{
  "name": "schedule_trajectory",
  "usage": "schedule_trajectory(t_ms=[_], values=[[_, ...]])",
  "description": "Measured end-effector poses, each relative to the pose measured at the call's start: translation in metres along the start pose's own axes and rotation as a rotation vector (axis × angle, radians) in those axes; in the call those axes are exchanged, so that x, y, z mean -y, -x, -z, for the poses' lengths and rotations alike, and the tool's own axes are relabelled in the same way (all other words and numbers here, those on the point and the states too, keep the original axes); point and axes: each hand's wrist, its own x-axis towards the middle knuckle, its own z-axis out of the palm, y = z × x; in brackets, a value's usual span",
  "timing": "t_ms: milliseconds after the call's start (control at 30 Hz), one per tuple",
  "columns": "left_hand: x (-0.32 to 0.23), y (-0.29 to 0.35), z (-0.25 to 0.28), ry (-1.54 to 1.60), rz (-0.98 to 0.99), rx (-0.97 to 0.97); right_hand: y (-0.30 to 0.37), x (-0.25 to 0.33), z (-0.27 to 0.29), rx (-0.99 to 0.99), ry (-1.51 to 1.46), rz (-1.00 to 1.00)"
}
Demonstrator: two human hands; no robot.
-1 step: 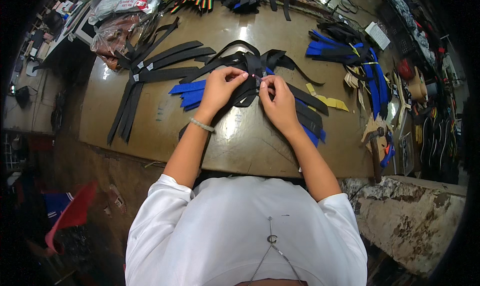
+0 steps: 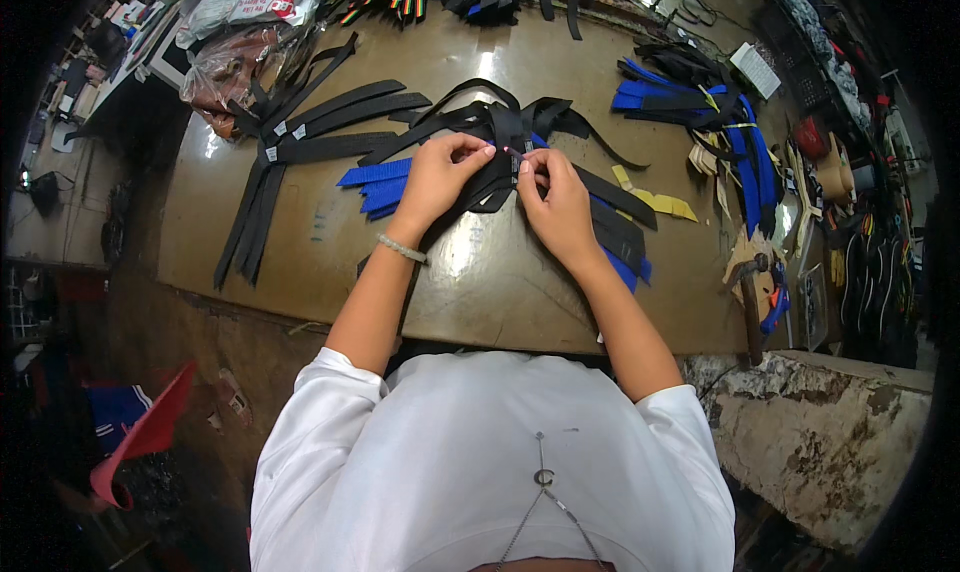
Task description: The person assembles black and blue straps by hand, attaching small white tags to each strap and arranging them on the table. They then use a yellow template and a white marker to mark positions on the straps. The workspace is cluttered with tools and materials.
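Delicate work here: the thin dark strip with a pinkish tip offers so little to pinch that a slight slip could drop it among the flat black fabric straps, where dark on dark would hide it. That heap lies mid-counter, under and between the hands, on the glossy brown counter; loosely crossed as it is, a tug could skew it, dragging the bright blue ribbed straps too. Now the hands: left hand, thumb and forefinger together, though I can't tell whether anything's between them; right hand, grip seemingly clamped on the strip, knuckles curled, both forearms angled inward.
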Motion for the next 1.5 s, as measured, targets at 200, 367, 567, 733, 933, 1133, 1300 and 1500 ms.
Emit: schedule_trajectory(t_ms=[200,367,567,733,933,1133,1300,1500], values=[[-0.002,0.005,-0.004,-0.202,-0.061,-0.019,0.000,0.006,-0.004,-0.016,0.277,0.140],[-0.003,0.010,-0.011,-0.246,-0.111,-0.092,-0.003,0.015,-0.005,-0.010,0.394,0.155],[0.003,0.005,-0.012,-0.284,-0.180,-0.161,-0.003,0.016,-0.013,-0.045,0.552,0.235],[-0.034,0.025,0.001,-0.413,-0.289,-0.193,-0.011,0.011,0.010,0.026,0.081,-0.072],[-0.068,0.072,-0.004,-0.194,-0.125,0.871,0.034,-0.018,0.166,-0.459,0.030,-0.212],[-0.031,0.026,0.003,-0.625,-0.431,-0.021,0.123,-0.072,0.264,-0.707,0.868,-0.254],[-0.040,0.024,0.001,-0.691,-0.407,0.034,0.116,-0.063,0.262,-0.767,0.755,-0.374],[-0.036,0.018,0.012,-0.170,-0.064,0.091,0.036,0.001,0.141,-0.290,-0.195,-0.152]])
